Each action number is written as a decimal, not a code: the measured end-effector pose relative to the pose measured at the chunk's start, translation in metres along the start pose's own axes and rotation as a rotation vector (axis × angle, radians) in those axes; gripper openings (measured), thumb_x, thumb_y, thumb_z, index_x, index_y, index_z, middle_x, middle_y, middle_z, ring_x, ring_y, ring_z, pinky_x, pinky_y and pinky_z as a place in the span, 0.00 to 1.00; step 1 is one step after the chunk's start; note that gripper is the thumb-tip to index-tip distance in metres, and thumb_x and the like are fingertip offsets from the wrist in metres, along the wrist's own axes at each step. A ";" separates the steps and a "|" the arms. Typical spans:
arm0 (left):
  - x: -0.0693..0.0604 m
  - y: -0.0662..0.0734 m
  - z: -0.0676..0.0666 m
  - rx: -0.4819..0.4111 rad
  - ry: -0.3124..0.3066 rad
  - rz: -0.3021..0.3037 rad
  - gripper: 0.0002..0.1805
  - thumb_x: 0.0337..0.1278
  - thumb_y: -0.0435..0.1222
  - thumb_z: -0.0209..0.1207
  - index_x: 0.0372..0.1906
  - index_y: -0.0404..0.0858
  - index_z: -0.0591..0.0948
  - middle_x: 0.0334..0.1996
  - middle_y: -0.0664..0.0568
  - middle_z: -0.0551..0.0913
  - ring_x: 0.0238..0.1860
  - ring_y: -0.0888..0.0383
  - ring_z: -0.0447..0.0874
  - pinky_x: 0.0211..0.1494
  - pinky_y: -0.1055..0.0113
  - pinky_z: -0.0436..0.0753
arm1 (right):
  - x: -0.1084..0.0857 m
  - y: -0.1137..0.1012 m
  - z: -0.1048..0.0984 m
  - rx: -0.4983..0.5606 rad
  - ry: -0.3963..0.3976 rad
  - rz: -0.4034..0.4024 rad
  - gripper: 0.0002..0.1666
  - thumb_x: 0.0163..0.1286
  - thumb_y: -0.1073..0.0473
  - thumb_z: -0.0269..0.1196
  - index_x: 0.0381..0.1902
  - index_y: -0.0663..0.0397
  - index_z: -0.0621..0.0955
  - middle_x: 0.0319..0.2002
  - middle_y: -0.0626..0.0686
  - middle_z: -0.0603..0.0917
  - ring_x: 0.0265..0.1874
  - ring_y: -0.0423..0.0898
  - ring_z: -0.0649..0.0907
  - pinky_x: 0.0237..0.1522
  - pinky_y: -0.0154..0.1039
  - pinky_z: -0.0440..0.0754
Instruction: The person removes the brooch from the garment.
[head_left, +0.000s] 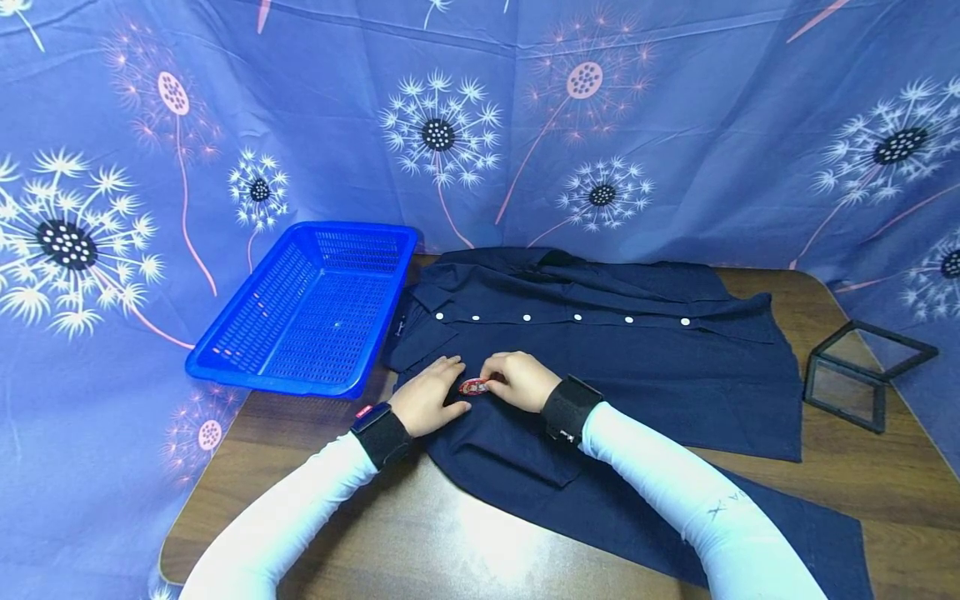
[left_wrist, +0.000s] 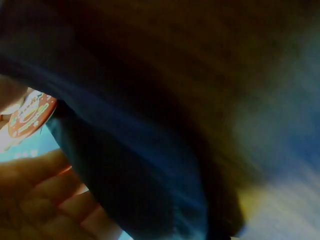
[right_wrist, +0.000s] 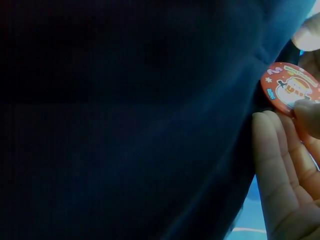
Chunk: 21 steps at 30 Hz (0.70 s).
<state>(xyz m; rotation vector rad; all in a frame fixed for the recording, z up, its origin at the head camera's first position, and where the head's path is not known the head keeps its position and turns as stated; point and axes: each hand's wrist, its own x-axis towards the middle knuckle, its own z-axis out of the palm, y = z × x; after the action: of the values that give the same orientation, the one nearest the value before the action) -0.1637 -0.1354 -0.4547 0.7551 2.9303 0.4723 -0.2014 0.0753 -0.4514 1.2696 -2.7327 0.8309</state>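
A navy button shirt [head_left: 600, 367] with white buttons lies spread on the table. A round red badge [head_left: 472, 386] with a snowman picture is held against its chest area. The thumb and fingers of my right hand [head_left: 521, 382] pinch the badge. In the right wrist view the thumb [right_wrist: 310, 116] rests on the badge's printed face [right_wrist: 287, 86]. My left hand [head_left: 429, 396] rests on the shirt to the left of the badge, fingers extended and thumb spread apart. The badge's back is hidden.
A blue plastic basket [head_left: 360, 379] stands at the left, close to the shirt collar. At the right edge lies a hinged black frame [head_left: 847, 375] with clear panes. A dandelion-patterned blue cloth [head_left: 510, 167] hangs behind the wooden table [head_left: 360, 517].
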 end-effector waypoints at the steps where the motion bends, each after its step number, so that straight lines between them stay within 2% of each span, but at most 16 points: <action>1: 0.000 0.000 0.001 0.009 -0.029 -0.004 0.38 0.60 0.49 0.63 0.67 0.29 0.69 0.69 0.36 0.69 0.72 0.41 0.65 0.75 0.53 0.64 | 0.000 0.000 0.000 -0.001 -0.001 0.002 0.03 0.62 0.65 0.66 0.31 0.52 0.83 0.32 0.47 0.84 0.28 0.39 0.78 0.35 0.35 0.76; 5: 0.002 -0.001 0.004 0.055 -0.105 -0.007 0.41 0.61 0.52 0.61 0.70 0.29 0.66 0.72 0.36 0.64 0.74 0.40 0.60 0.77 0.54 0.60 | 0.001 0.000 0.000 -0.004 -0.002 0.009 0.03 0.62 0.65 0.66 0.31 0.51 0.83 0.32 0.47 0.85 0.28 0.40 0.78 0.36 0.36 0.77; 14: 0.002 0.000 0.007 0.088 -0.127 -0.014 0.42 0.61 0.53 0.61 0.70 0.29 0.66 0.73 0.36 0.63 0.74 0.39 0.60 0.77 0.54 0.60 | 0.001 -0.001 0.000 0.003 -0.017 0.030 0.03 0.62 0.65 0.65 0.31 0.52 0.83 0.31 0.48 0.84 0.29 0.41 0.79 0.36 0.39 0.77; 21: 0.000 0.004 0.003 0.119 -0.133 -0.032 0.43 0.60 0.55 0.60 0.70 0.30 0.66 0.74 0.38 0.62 0.74 0.41 0.61 0.76 0.54 0.62 | 0.001 -0.001 0.000 0.018 -0.024 0.064 0.03 0.61 0.65 0.65 0.30 0.52 0.82 0.26 0.46 0.81 0.25 0.38 0.76 0.31 0.34 0.73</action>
<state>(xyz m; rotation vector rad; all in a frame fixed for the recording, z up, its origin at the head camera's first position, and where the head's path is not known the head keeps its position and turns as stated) -0.1612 -0.1313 -0.4566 0.7211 2.8609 0.2370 -0.2014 0.0735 -0.4505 1.2096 -2.8048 0.8522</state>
